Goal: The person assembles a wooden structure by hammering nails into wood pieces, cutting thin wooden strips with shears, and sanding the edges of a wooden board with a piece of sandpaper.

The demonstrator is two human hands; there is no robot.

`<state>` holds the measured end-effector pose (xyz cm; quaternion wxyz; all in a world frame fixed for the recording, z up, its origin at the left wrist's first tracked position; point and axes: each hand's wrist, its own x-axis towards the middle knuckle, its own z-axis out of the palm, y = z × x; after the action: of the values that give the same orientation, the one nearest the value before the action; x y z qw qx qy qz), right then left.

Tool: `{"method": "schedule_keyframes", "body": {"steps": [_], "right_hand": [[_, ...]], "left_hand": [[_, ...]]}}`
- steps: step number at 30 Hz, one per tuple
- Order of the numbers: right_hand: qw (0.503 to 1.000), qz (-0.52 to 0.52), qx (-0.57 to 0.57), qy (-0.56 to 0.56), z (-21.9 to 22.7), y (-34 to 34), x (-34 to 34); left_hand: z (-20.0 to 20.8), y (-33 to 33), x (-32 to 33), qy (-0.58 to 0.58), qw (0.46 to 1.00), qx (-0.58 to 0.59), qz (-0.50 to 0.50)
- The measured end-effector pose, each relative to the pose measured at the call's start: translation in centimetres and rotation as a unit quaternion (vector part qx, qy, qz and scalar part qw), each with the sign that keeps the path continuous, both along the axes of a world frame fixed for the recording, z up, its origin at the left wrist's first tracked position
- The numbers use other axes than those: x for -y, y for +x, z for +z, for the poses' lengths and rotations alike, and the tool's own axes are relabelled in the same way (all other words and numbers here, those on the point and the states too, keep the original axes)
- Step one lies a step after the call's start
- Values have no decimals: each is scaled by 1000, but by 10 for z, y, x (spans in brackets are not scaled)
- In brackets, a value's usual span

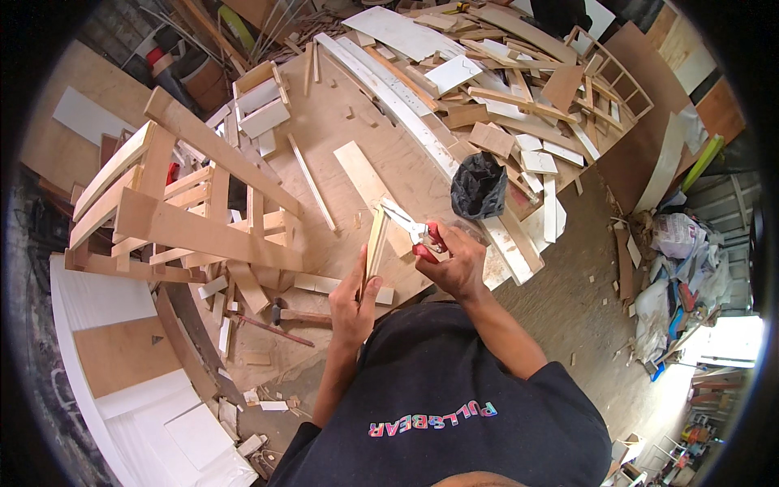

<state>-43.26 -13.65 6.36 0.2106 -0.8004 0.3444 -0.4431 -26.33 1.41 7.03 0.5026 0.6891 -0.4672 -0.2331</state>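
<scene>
My left hand (355,306) is closed round a narrow wooden strip (376,241), which points up and away from me. In my right hand (461,264) is a pair of red-handled snips (415,230) with silver jaws. The jaws meet the far end of the strip; whether they bite into it is too small to tell. Beneath them a flat pale board (357,169) lies on the plywood work surface (324,114). Left of my left hand, a hammer (300,316) rests near the front edge.
A slatted wooden frame (195,223) stands at the left. Behind my right hand is a black plastic bag (479,185), open at the top. Long white boards (389,93) and a pile of scrap wood (519,89) cover the back right. A small box (262,101) sits farther back.
</scene>
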Motion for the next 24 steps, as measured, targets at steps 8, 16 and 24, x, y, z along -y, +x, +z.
{"method": "schedule_keyframes", "body": {"steps": [8,16,24], "right_hand": [[990,6,-8,144,-4,8,-30],[985,53,2,164,4,28,-79],[986,1,6,169,4,40,-121]], "left_hand": [[-6,21,-38,12,997,-79,-21],[-9,41,-64,13,997,-71,-22],[-9,62,-92,29,994,-83,-72]]}}
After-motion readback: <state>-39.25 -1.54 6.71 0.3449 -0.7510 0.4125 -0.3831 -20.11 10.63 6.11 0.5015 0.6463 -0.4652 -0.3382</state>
